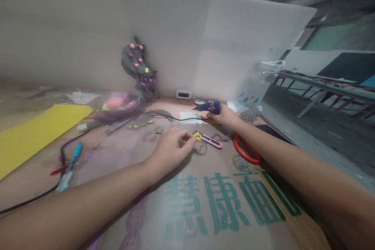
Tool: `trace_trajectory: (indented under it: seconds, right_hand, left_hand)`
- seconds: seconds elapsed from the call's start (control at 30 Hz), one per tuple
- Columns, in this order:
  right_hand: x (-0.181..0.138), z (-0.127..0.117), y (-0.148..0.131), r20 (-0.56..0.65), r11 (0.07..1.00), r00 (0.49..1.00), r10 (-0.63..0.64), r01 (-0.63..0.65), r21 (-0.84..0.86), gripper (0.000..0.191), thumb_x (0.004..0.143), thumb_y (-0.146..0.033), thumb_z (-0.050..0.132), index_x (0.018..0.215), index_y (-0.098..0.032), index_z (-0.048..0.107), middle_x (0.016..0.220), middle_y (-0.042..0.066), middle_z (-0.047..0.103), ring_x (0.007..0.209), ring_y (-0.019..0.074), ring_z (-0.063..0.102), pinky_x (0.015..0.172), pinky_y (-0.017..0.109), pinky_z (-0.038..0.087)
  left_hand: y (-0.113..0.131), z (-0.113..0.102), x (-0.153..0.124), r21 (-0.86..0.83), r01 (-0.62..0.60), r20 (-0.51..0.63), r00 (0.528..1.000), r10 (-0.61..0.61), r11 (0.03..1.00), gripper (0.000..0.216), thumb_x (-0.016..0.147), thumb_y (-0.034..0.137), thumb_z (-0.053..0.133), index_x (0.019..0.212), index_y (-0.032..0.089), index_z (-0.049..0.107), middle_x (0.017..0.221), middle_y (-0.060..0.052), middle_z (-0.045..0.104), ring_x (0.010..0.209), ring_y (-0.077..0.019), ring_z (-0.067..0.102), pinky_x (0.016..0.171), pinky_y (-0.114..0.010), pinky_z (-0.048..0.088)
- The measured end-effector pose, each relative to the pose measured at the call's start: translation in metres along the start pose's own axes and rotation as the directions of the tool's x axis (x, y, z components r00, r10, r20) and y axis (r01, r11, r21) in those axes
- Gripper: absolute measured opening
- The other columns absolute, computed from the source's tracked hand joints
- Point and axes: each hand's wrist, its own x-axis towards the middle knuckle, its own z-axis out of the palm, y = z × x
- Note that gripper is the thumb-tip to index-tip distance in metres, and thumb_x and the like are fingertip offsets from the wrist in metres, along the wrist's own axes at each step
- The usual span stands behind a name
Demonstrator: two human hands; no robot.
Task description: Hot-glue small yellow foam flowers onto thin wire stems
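Note:
My right hand [224, 117] is closed around a dark blue hot glue gun [208, 107], its nozzle pointing left above a small white sheet [190, 117]. My left hand [172, 146] is in a pinch, with a small yellow flower-shaped piece [197, 136] at its fingertips. Just right of that piece lies a pair of pink thread snips [213, 141]. A thin loop of cord [202, 149] shows below the fingertips. A dark crescent-shaped decoration [129, 62] with coloured balls leans on the wall at the back.
A yellow sheet [43, 133] and a blue pen [72, 166] lie to the left. A black cable [62, 152] crosses the table. Red-handled scissors [244, 150] lie by my right forearm. At the back stand a white digital clock [183, 94] and a clear bottle [254, 84].

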Motion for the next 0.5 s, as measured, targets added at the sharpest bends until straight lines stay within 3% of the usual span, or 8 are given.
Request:
trace_trajectory:
  seconds: [0.13, 0.23, 0.4, 0.5]
  right_hand:
    - [-0.010, -0.017, -0.015, 0.013, 0.999, 1.000, 0.014, -0.014, 0.039, 0.020, 0.078, -0.021, 0.062, 0.096, -0.013, 0.064, 0.093, 0.013, 0.072, 0.077, 0.0230, 0.068, 0.072, 0.035, 0.052]
    - [-0.033, -0.032, -0.029, 0.013, 0.986, 1.000, -0.022, 0.020, 0.165, 0.019, 0.083, -0.024, 0.056, 0.098, -0.015, 0.063, 0.100, 0.012, 0.072, 0.073, 0.0192, 0.069, 0.068, 0.032, 0.054]
    - [-0.092, -0.042, -0.045, -0.075, 0.970, 0.997, -0.032, 0.049, 0.238, 0.016, 0.078, -0.033, 0.065, 0.080, -0.018, 0.064, 0.074, 0.007, 0.071, 0.068, 0.0221, 0.068, 0.068, 0.035, 0.056]
    - [-0.119, -0.041, -0.047, -0.117, 0.966, 0.993, -0.029, 0.058, 0.252, 0.018, 0.075, -0.037, 0.069, 0.082, -0.021, 0.063, 0.078, 0.005, 0.072, 0.076, 0.0246, 0.069, 0.070, 0.036, 0.057]
  left_hand:
    - [-0.001, 0.001, 0.000, -0.009, 0.013, -0.009, 1.000, -0.013, 1.000, 0.020, 0.088, 0.029, 0.050, 0.076, 0.019, 0.062, 0.083, -0.002, 0.067, 0.085, -0.0189, 0.059, 0.077, -0.030, 0.043]
    - [-0.004, 0.002, 0.000, -0.035, 0.045, -0.014, 0.999, -0.045, 0.998, 0.021, 0.089, 0.030, 0.048, 0.076, 0.019, 0.061, 0.084, -0.002, 0.066, 0.084, -0.0186, 0.059, 0.074, -0.029, 0.043]
    - [-0.007, 0.004, 0.002, -0.079, 0.093, -0.008, 0.996, -0.094, 0.993, 0.022, 0.090, 0.031, 0.047, 0.078, 0.018, 0.059, 0.083, -0.002, 0.066, 0.080, -0.0174, 0.059, 0.068, -0.027, 0.042]
    - [-0.007, 0.004, 0.003, -0.077, 0.107, -0.017, 0.994, -0.109, 0.991, 0.022, 0.090, 0.032, 0.047, 0.078, 0.018, 0.059, 0.083, -0.002, 0.066, 0.079, -0.0168, 0.059, 0.068, -0.026, 0.041]
